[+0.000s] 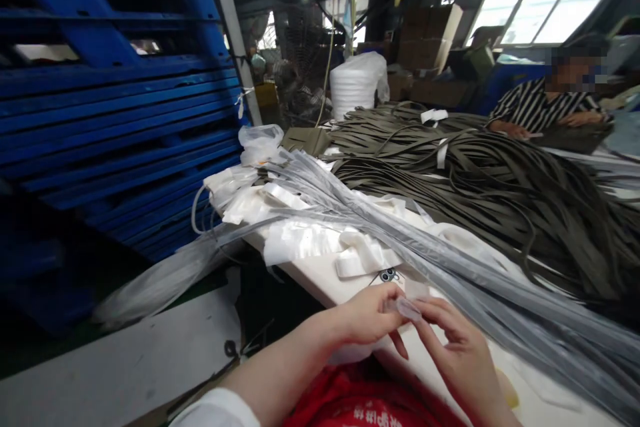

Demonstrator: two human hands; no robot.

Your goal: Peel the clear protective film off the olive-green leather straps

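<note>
Close to the table's near edge, my left hand [373,312] and my right hand [457,340] meet at the fingertips. Between them is a small translucent plastic piece [409,309], pinched by both hands. A small whitish flat piece [416,289] shows just behind the fingers; I cannot tell whether it is part of the same thing. Beyond my hands lie a looped white strip [367,257] and a small item with dark round rings [387,275]. A long bundle of grey, plastic-wrapped strips [425,253] runs diagonally past my right hand.
Dark olive straps [450,193] are heaped across the white table [320,273]. Blue pallets [125,113] are stacked on the left. A white foam roll [355,87] stands at the back. Across the table, a person in a striped top [533,107] handles dark material.
</note>
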